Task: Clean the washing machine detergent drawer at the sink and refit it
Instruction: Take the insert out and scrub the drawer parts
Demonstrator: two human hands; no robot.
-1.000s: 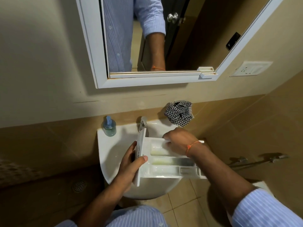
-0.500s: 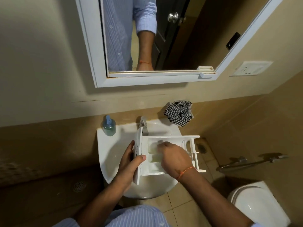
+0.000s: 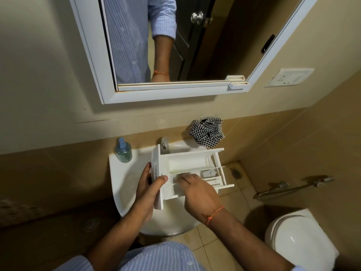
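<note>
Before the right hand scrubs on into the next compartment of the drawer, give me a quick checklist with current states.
1. Left hand grips the front panel of the detergent drawer, thumb over the edge: ok.
2. Drawer held over the sink: ok for the panel end; its far end juts out past the basin's right rim.
3. Right hand is inside the near compartment, fingers down: ok.
4. Brush or cloth under the right hand: cannot tell, the hand hides it.
5. Water running from the tap: cannot tell.
6. Soap bottle stands clear of the drawer on the sink's back left corner: ok.
</note>
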